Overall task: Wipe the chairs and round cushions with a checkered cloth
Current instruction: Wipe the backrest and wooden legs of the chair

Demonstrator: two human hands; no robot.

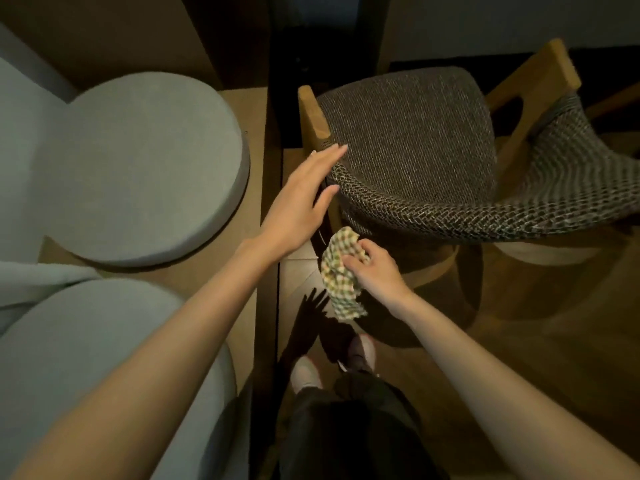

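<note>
A wooden chair with a dark woven seat (412, 143) and curved woven backrest (519, 206) stands in front of me. My left hand (298, 206) is flat and open, its fingertips touching the seat's left edge next to the wooden arm (313, 116). My right hand (375, 268) holds the crumpled checkered cloth (341, 271) below the backrest's left end, against the chair's lower frame. Two grey round cushions lie on a bench at left, one far (145, 168), one near (86, 358).
The cushions rest on a tan bench (258, 133) along the left. A pale wall or backrest (20, 133) rises at the far left. My feet (304, 372) stand on the wooden floor between bench and chair. A dark gap runs behind the chair.
</note>
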